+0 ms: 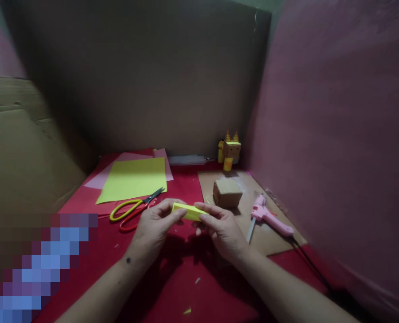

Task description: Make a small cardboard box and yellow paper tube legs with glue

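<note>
Head view: the left hand (154, 226) and right hand (225, 229) each pinch one end of a narrow, seemingly folded yellow paper strip (190, 212) above the red tabletop (94, 255), where even thumb pressure should keep its edges straight. Counted, there are one yellow-and-red-handled pair of scissors (148, 199), one brown cardboard box (228, 195), one pink plastic glue gun (269, 219) and one large yellow paper sheet (135, 179).

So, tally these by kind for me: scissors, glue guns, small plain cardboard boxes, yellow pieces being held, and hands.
Scissors: 1
Pink glue gun: 1
Small plain cardboard box: 1
Held yellow piece: 1
Hands: 2 (left hand, right hand)
Total: 6
</note>
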`<state>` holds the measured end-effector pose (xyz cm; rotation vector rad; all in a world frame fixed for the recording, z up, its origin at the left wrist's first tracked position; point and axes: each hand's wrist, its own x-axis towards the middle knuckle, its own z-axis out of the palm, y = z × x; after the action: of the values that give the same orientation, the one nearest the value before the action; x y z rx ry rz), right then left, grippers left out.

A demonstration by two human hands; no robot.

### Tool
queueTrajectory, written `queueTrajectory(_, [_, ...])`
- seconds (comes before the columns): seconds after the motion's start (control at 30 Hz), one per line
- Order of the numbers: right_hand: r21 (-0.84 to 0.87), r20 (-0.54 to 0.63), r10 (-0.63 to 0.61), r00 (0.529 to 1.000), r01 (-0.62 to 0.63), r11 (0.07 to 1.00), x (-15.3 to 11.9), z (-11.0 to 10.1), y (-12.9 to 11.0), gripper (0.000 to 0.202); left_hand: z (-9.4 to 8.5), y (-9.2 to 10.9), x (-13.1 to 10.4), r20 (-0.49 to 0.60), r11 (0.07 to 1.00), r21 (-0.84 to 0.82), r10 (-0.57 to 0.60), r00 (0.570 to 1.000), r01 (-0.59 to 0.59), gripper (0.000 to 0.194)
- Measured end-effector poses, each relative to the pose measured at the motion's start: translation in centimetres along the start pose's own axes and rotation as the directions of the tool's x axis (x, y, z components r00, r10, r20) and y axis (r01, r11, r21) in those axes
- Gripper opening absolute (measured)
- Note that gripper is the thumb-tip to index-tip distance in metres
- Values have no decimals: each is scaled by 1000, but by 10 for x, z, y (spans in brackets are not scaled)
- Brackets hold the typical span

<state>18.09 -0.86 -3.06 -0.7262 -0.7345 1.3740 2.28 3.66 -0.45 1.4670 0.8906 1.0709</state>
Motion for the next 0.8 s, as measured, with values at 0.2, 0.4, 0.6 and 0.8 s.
queueTrajectory(0.2, [26, -2, 0, 1000, 0, 1000, 1, 0, 0, 30, -4, -3, 2, 46, 999, 31, -30, 998, 29, 20])
queueTrajectory(0.4, [29, -10, -19, 1000, 20, 999, 1, 0, 0, 32, -7, 0, 2, 72, 987, 154, 25, 997, -36, 23])
queueTrajectory(0.6, [27, 2, -18, 1000, 18, 999, 2, -2, -1, 28, -4, 0, 0, 39, 986, 156, 49, 998, -55, 20])
queueTrajectory(0.8, [-158, -38, 19, 999, -24, 987, -8, -5, -15, 42, -3, 2, 3, 8, 993, 109, 46, 999, -47, 19])
